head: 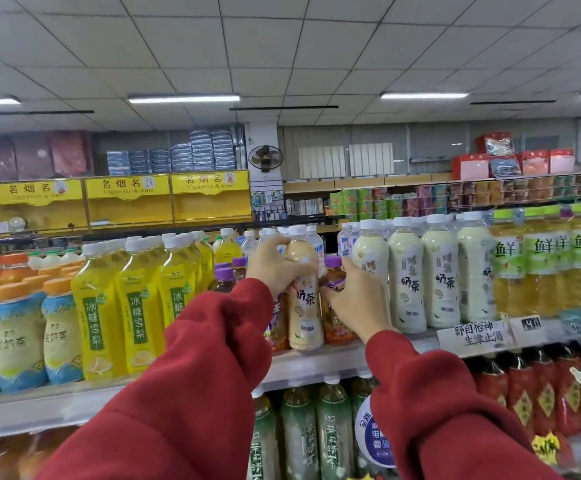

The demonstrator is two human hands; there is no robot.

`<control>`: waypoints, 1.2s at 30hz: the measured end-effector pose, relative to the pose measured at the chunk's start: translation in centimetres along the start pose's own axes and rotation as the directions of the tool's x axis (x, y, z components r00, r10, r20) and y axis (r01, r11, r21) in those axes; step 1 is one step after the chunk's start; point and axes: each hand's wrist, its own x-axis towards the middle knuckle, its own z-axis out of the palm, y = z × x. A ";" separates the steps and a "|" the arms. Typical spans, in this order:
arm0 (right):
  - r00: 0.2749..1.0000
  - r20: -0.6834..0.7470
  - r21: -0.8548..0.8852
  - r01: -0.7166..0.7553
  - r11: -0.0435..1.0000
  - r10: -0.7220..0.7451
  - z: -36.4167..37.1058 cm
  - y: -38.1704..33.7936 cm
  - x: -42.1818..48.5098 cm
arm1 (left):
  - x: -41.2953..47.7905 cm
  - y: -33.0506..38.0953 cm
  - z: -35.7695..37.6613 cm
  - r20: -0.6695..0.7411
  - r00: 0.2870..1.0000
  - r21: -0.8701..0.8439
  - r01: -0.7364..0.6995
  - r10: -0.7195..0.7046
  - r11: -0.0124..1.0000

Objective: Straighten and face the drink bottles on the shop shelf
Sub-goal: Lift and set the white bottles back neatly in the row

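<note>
A beige milk-tea bottle (305, 317) with a white cap stands upright at the front of the top shelf (320, 365), label facing me. My left hand (275, 268) is wrapped around its upper half. My right hand (355, 299) grips a brown tea bottle with a purple cap (333, 271) just to the right of it. Both sleeves are red. To the right stands a row of pale milk-tea bottles (407, 282); more purple-capped bottles (225, 277) stand behind my left wrist.
Yellow pear-drink bottles (136, 306) and orange-capped bottles (15, 334) fill the shelf's left side, green-labelled yellow drinks (538, 265) the right. Price tags (472, 332) hang on the shelf edge. Green tea (330, 431) and red bottles (545, 393) sit on the shelf below.
</note>
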 end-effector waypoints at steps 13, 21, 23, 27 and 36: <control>0.999 -0.017 0.059 0.053 0.997 -0.052 0.1 0.1 -0.4 | -0.7 5.3 -4.1 -0.162 0.972 -0.246 -0.205 0.168 0.947; 0.997 -0.029 0.090 0.078 0.993 -0.076 1.3 -1.6 -0.3 | -2.2 8.5 -8.4 -0.246 0.923 -0.197 -0.346 0.296 0.917; 0.996 0.002 0.130 0.088 0.988 -0.089 2.0 -2.2 -0.6 | -2.6 8.6 -9.3 -0.255 0.915 -0.181 -0.362 0.311 0.915; 0.994 0.031 0.176 0.102 0.979 -0.109 3.1 -2.5 -1.5 | -3.3 8.2 -10.2 -0.263 0.917 -0.183 -0.354 0.301 0.917; 0.983 0.121 0.187 0.115 0.975 -0.139 2.7 -2.5 -1.8 | -3.6 7.3 -8.4 -0.198 0.944 -0.206 -0.302 0.263 0.931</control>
